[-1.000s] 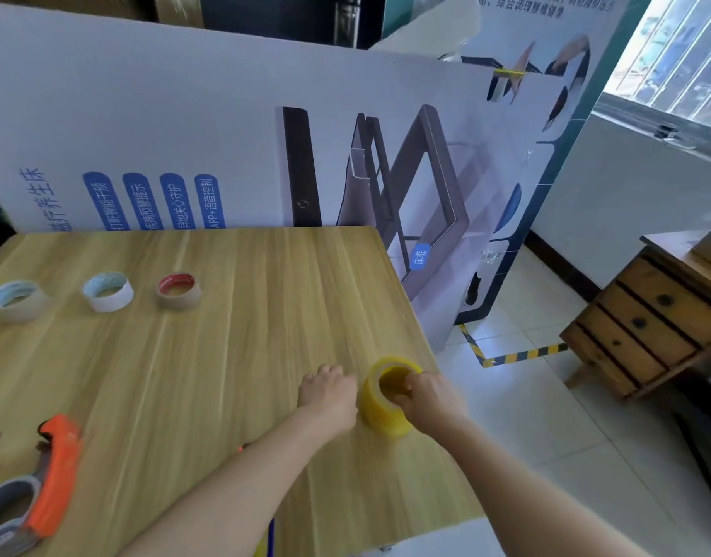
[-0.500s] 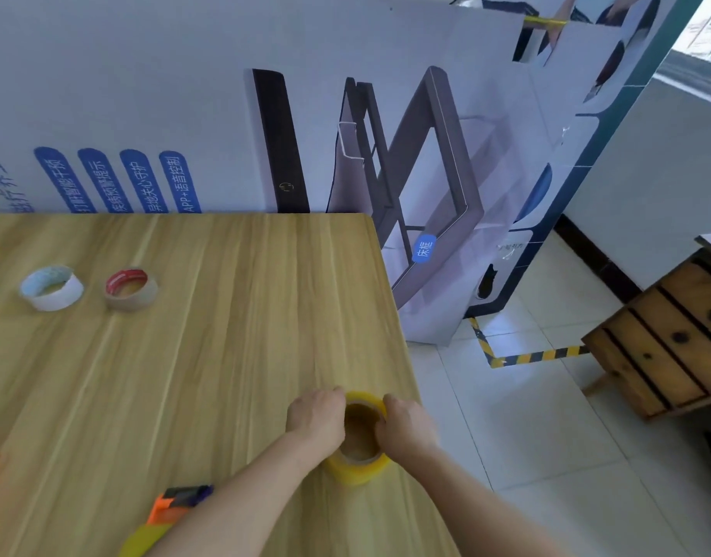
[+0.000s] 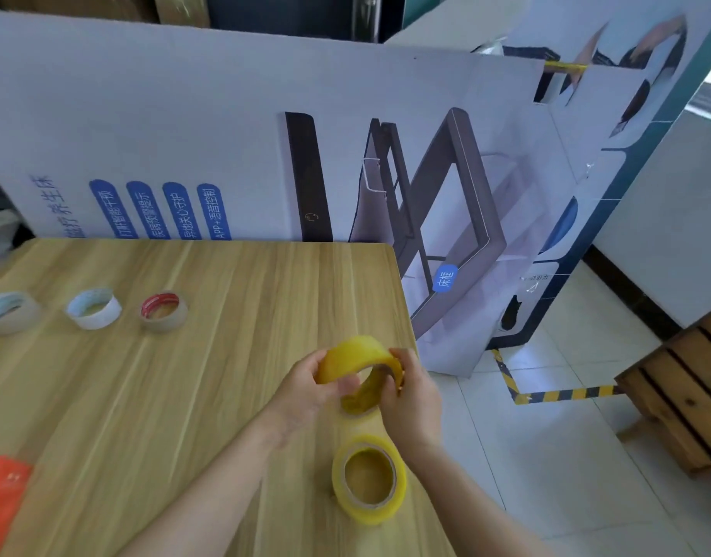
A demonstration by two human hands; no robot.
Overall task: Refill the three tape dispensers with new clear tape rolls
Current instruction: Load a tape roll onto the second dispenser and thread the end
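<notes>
A yellowish clear tape roll (image 3: 357, 357) is lifted above the wooden table (image 3: 185, 396), tilted on edge. My left hand (image 3: 309, 385) grips its left side and my right hand (image 3: 412, 391) grips its right side. Just below it a second yellowish tape roll (image 3: 369, 478) lies flat near the table's right edge. At the far left edge of the view shows part of an orange tape dispenser (image 3: 2, 496), mostly cut off.
Three used tape cores stand in a row at the left: a pale one (image 3: 10, 313), a white one (image 3: 94, 308) and a red-lined one (image 3: 163, 311). A printed board (image 3: 225, 134) leans behind the table. A wooden cabinet (image 3: 683, 400) stands on the tiled floor at right.
Both hands have raised the top roll off the one beneath it and tilted it on edge; the lower roll now lies uncovered on the table. The camera view has shifted.
</notes>
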